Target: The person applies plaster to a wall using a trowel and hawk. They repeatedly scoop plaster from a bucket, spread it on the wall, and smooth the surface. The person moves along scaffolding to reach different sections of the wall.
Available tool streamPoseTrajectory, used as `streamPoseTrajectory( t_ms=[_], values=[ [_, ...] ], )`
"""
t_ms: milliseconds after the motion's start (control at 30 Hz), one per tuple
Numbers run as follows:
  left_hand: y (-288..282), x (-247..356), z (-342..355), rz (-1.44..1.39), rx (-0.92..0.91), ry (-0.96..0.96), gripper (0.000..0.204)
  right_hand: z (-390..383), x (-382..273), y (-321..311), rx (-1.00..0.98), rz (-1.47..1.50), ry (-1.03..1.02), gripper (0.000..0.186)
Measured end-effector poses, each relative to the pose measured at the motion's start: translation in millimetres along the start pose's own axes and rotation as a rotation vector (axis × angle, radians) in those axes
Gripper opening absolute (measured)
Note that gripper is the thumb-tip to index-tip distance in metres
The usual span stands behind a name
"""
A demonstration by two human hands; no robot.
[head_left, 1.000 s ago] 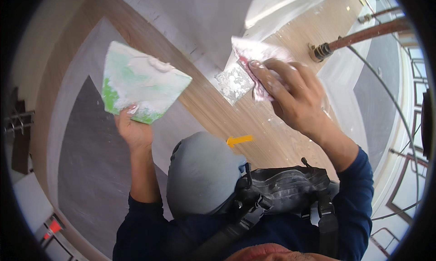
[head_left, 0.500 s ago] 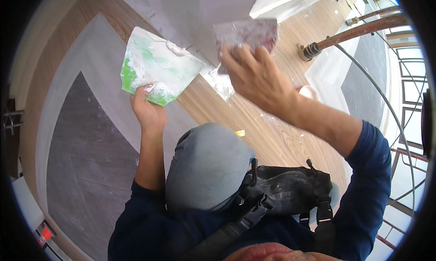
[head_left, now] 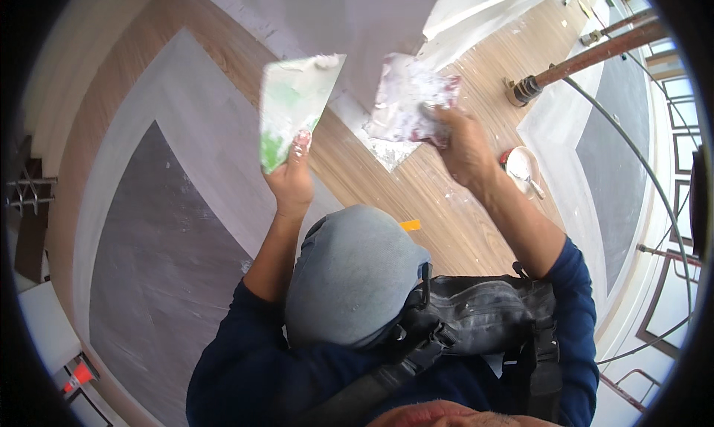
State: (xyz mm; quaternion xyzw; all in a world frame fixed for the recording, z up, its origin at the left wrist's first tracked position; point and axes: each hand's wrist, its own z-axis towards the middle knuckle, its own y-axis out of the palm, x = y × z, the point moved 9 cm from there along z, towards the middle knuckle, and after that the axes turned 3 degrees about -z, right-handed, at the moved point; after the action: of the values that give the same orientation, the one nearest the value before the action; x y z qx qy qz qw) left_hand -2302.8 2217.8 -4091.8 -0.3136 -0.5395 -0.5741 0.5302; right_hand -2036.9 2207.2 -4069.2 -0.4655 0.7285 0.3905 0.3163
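Note:
My left hand (head_left: 291, 183) grips a green flat putty spreader (head_left: 294, 100) by its lower edge, thumb on top. White putty coats most of its face, with a thick ridge along the far edge. To the right, my right hand (head_left: 467, 148) holds a second, reddish spreader (head_left: 409, 100), its face smeared with white putty. The two spreaders are apart, both raised in front of the pale wall corner (head_left: 357, 26). Some fingers of my right hand are hidden behind the spreader.
A tub of white putty (head_left: 523, 167) with a tool in it stands on the wood-look floor (head_left: 461, 241), right of my right forearm. White splatter (head_left: 390, 156) lies below the wall corner. Rusty scaffold tubes (head_left: 587, 59) and a dark cable (head_left: 632, 144) run at the right.
My right hand has turned its spreader over, so its putty-covered face shows, and lowered it slightly. My left hand has moved right and tilted the green spreader more upright. The tub has come into fuller view.

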Motion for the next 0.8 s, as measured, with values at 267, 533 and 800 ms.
streamPoseTrajectory(
  t_ms=[267,533,800],
  values=[
    [51.0,21.0,-12.7,0.346,-0.497,0.544,0.041,-12.1,18.6,11.0,-0.104,0.328,0.144,0.031],
    [-91.9,-87.8,-41.4,0.282,-0.099,-0.328,0.023,-80.2,-84.1,64.5,-0.213,-1.406,-0.987,0.019],
    [-56.1,-102.4,-77.2,0.074,-0.022,-0.531,0.024,-32.0,-3.9,91.6,-0.311,-3.009,-1.255,0.013]
  ],
)
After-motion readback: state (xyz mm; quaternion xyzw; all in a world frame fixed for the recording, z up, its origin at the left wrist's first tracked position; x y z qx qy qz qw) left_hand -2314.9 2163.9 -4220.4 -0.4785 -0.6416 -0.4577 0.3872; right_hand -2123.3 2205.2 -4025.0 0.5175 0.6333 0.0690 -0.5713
